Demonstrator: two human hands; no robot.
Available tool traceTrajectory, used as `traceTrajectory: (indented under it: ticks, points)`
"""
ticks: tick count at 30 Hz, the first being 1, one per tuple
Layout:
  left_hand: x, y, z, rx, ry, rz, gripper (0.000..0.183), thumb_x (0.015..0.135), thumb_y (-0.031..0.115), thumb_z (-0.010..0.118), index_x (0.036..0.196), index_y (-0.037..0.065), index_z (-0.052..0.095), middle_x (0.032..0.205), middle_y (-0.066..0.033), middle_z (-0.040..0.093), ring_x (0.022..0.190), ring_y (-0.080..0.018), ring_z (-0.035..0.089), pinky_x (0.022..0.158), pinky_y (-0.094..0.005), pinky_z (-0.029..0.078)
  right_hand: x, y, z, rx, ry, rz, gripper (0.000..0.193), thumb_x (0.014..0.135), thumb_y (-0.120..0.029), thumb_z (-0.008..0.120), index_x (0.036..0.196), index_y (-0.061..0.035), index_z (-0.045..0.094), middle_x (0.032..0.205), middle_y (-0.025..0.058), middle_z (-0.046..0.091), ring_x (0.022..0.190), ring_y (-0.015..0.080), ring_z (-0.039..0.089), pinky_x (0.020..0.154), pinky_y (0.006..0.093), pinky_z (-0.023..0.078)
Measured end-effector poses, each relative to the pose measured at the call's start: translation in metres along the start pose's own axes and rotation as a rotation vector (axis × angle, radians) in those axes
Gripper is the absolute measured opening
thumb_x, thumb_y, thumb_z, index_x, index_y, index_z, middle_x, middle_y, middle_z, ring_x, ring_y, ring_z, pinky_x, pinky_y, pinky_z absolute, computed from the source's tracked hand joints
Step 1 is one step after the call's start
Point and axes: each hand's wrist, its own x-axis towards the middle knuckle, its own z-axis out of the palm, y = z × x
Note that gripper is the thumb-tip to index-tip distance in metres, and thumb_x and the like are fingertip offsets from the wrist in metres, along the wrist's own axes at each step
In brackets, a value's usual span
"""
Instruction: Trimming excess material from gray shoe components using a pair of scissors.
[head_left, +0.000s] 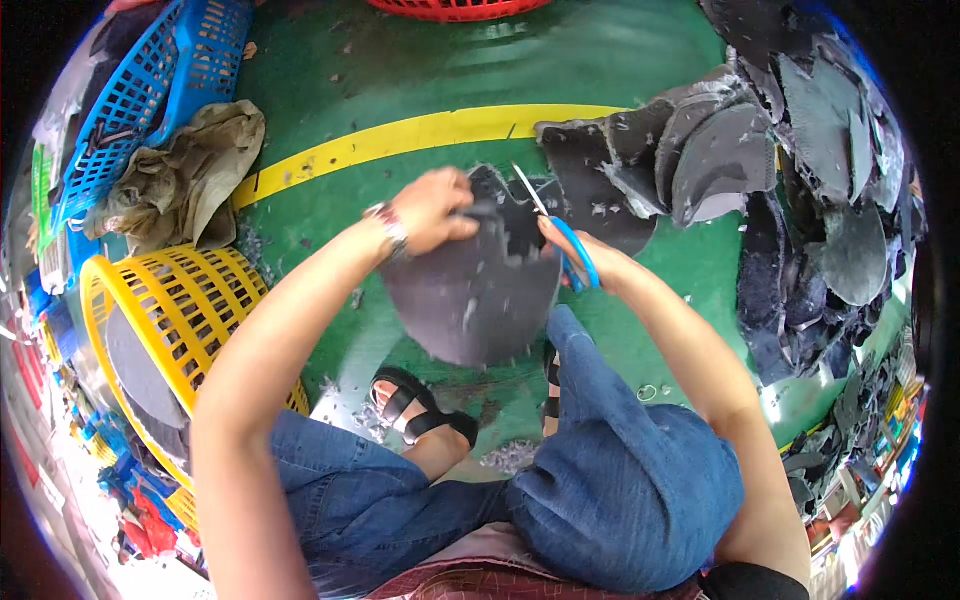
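A dark grey rounded sheet (465,300), blurred along its lower rim, hangs above the floor between my knees. My left hand (432,210) is closed on its upper left part, fingers curled over the material. In my right hand (572,250) is a pair of scissors (586,262) with blue handles, the fingers wrapped around the loops. The blades point up and away, just right of the sheet's ragged, notched upper edge. Whether the blades touch the sheet, I cannot tell.
Piled dark sheets (700,150) lie at the far right, spreading toward the middle. On the left stand a yellow basket (190,290) holding grey pieces, a blue crate (130,110) and a crumpled brown cloth (190,175). A yellow stripe (400,137) crosses the green floor; a red basket (460,8) sits beyond.
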Motion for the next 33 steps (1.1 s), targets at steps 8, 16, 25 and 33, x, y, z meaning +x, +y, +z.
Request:
traceTrajectory:
  ticks: [8,16,25,33]
  points:
    - [0.033,-0.002,0.018,0.135,-0.155,-0.436,0.034,0.068,0.021,0.065,0.1,0.012,0.058,0.104,-0.0176,0.054,0.097,-0.0349,0.051,0.082,-0.0386,0.042,-0.005,-0.011,0.002,-0.119,0.082,-0.137,0.064,0.072,-0.067,0.047,0.075,-0.0041,0.054,0.055,-0.0006,0.043,0.047,0.011,0.043,0.043,0.0252,0.036]
    - [0.012,0.052,-0.014,-0.122,-0.361,-0.082,0.031,0.062,0.016,0.069,0.089,0.005,0.059,0.105,-0.0154,0.053,0.1,-0.0313,0.047,0.086,-0.0361,0.04,-0.02,0.06,-0.018,0.034,0.343,-0.012,0.057,0.077,-0.06,0.047,0.08,-0.0037,0.055,0.051,0.0015,0.044,0.041,0.0103,0.043,0.04,0.026,0.037]
    - [0.108,0.019,0.05,0.14,-0.03,-0.137,0.02,0.064,0.022,0.065,0.079,0.009,0.064,0.113,-0.0155,0.05,0.108,-0.0321,0.044,0.086,-0.04,0.041,-0.047,0.09,0.0,-0.565,0.256,-0.091,0.051,0.077,-0.052,0.047,0.088,-0.0027,0.053,0.076,0.0203,0.059,0.072,0.0372,0.056,0.064,0.0442,0.043]
    - [0.036,0.027,0.013,0.276,-0.125,-0.116,0.015,0.066,0.016,0.063,0.078,0.007,0.061,0.083,-0.0075,0.058,0.087,-0.0266,0.054,0.073,-0.0384,0.046,-0.113,0.082,-0.011,-0.317,0.223,-0.221,0.051,0.08,-0.057,0.041,0.079,-0.0063,0.046,0.062,0.0076,0.045,0.06,0.0203,0.048,0.055,0.0331,0.038]
